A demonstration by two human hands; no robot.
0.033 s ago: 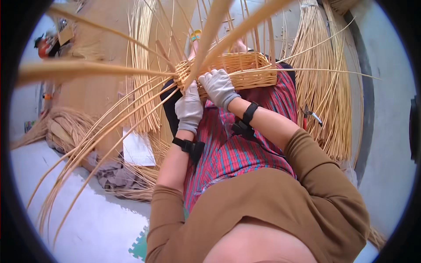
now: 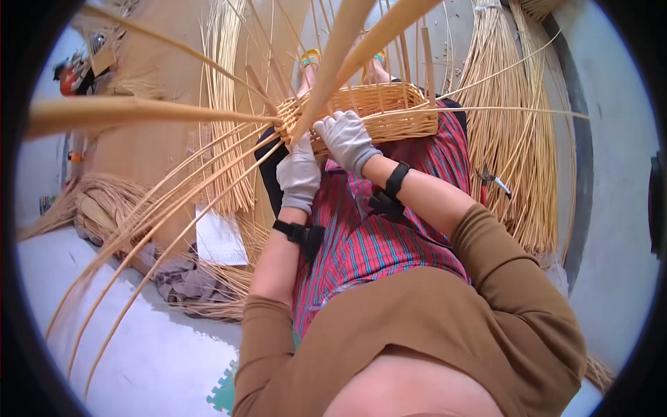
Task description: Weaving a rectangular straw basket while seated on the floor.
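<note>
A half-woven wicker basket (image 2: 399,126), long and rectangular, rests across my lap. Tall stakes rise from it, and the thickest pass close in front of the view. In a pale glove, my left hand (image 2: 299,179) is closed at the basket's near left corner; its fingertips are partly behind a stake. My right hand (image 2: 343,141), gloved too, has its fingers curled over the near wall just right of the left hand. Long loose weaving rods (image 2: 149,236) fan out from the left corner toward the lower left.
Bundles of wicker rods (image 2: 507,153) lie at right, with red-handled pruning shears (image 2: 495,182) on them. More rods (image 2: 229,160) lie left of my knees. A paper sheet (image 2: 219,236) and a grey cloth (image 2: 187,281) are on the floor at left.
The long loose rods at lower left have shifted slightly, and some upright stakes have swayed. Both hands keep nearly the same place on the basket.
</note>
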